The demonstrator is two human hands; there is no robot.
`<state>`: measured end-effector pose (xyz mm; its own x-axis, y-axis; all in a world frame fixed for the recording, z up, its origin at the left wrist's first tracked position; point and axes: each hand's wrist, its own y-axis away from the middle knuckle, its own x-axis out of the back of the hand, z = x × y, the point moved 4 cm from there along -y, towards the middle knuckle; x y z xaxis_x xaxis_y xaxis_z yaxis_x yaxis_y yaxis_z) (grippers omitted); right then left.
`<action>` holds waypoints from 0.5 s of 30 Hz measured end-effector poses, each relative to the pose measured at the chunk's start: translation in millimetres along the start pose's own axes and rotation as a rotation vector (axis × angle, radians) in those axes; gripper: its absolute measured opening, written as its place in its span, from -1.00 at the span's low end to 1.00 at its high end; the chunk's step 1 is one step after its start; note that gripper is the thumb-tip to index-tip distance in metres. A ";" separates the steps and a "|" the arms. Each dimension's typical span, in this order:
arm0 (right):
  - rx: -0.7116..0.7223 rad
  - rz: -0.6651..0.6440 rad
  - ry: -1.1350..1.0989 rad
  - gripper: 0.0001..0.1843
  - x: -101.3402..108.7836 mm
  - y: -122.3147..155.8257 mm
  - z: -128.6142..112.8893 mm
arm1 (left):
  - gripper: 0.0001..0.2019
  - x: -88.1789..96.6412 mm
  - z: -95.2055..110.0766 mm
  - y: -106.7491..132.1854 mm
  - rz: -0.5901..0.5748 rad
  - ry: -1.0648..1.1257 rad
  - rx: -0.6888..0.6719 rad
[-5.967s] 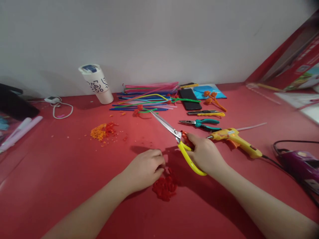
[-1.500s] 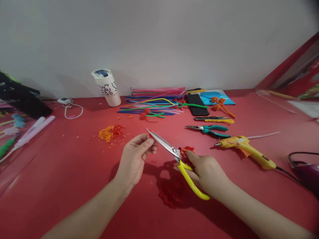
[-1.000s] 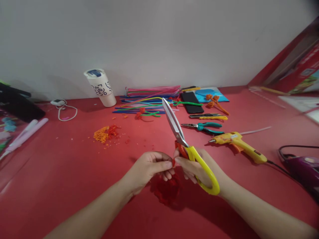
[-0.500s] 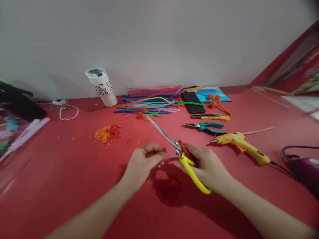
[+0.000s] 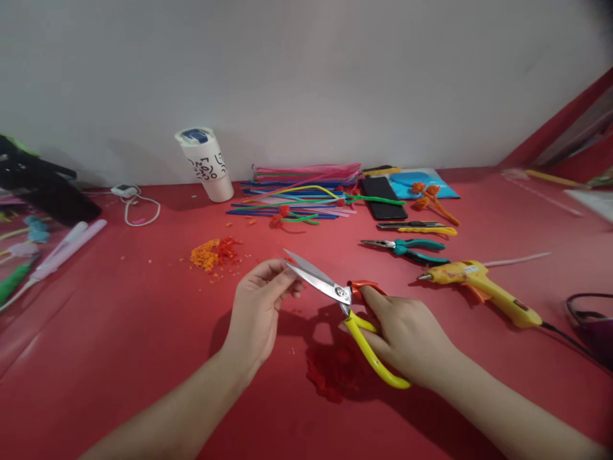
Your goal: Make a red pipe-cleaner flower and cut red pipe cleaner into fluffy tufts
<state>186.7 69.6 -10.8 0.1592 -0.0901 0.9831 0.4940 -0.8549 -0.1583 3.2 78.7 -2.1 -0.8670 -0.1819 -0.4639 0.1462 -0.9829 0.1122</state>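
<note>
My right hand (image 5: 407, 335) grips a pair of scissors (image 5: 318, 281) with one yellow and one orange-red handle loop. The blades stand slightly apart and point up and left. My left hand (image 5: 258, 300) is closed in a pinch at the blade tips, holding a small red piece (image 5: 290, 260) that mostly hides behind the fingers and blades. Below the scissors, a dark red fuzzy heap (image 5: 332, 370) lies on the red table. Beyond my left hand is a pile of orange and red clippings (image 5: 215, 253).
Pipe cleaners (image 5: 301, 191) lie along the wall beside a white tumbler (image 5: 205, 165). To the right are a phone (image 5: 383, 198), a utility knife (image 5: 416, 227), teal pliers (image 5: 407, 247) and a yellow glue gun (image 5: 483, 287) with a cord. A pink-handled tool (image 5: 71, 252) lies left.
My left hand has moved up and left with the red piece, meeting the blade tips. The scissors have swung leftward and their blades have parted. The view has shifted slightly.
</note>
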 end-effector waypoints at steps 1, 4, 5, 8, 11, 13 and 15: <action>0.011 0.009 0.011 -0.54 -0.4 0.1 0.1 | -0.94 -0.1 0.3 0.1 -0.001 -0.002 -0.002; 0.033 0.039 0.043 -0.55 -1.0 0.1 0.4 | -0.94 -0.5 0.5 0.3 -0.011 0.003 -0.006; 0.037 0.049 0.051 -0.55 -1.1 0.2 0.5 | -0.94 -0.6 0.5 0.2 -0.013 0.005 -0.006; 0.049 0.069 0.070 -0.55 -0.9 1.0 0.8 | -0.94 -0.7 0.2 0.0 -0.015 0.010 -0.008; 0.056 0.069 0.073 -0.56 -0.3 1.7 0.8 | -0.95 -0.7 -0.4 -0.3 -0.026 0.021 -0.006; 0.059 0.069 0.070 -0.57 0.3 1.5 0.6 | -0.94 -0.5 -0.9 -0.4 -0.033 0.028 -0.003; 0.065 0.076 0.070 -0.56 0.6 0.7 0.4 | -0.93 -0.1 -1.2 -0.3 -0.036 0.028 0.000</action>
<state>187.5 69.1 -10.4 0.1397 -0.1909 0.9716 0.5378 -0.8093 -0.2363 3.9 79.0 -3.2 -0.8579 -0.1472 -0.4924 0.1153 -0.9888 0.0946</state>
